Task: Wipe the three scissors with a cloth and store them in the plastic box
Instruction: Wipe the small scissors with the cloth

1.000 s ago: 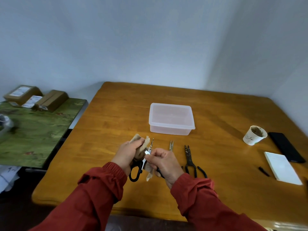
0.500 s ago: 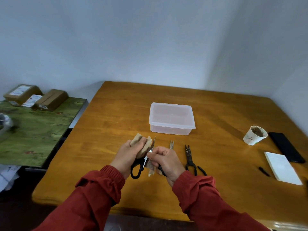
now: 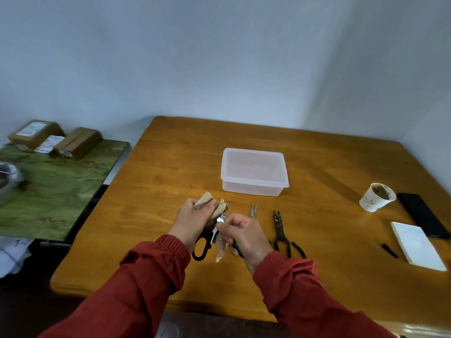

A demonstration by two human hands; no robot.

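Both hands meet over the near middle of the table [image 3: 170, 172]. The left hand [image 3: 192, 220] is curled round a bunched tan cloth [image 3: 207, 205], pinching it against the blades of the scissors [image 3: 207, 237]. The blades run up through that cloth, and only the tip shows past it, pointing away toward the box [image 3: 253, 172]. The right hand [image 3: 244, 235] is closed on one black handle, which passes under its fingers. The other handle loop hangs free below the left hand, between the two wrists. A loose tail of the cloth dangles down between the hands, just beside that free loop (how much of the blade the cloth covers cannot be told). The scissors seem lifted off the wood, though this is hard to judge.

Right of the right hand lie the other two pairs, flat on the table and untouched. The small metal snips [image 3: 253, 211] are the nearer, and the black shears [image 3: 281, 232] lie just beyond them with handles toward the person. The box stands farther back, past the hands, with its lid on. At the far right are a paper cup [image 3: 377, 196], a phone [image 3: 422, 217] and a white pad [image 3: 417, 245].
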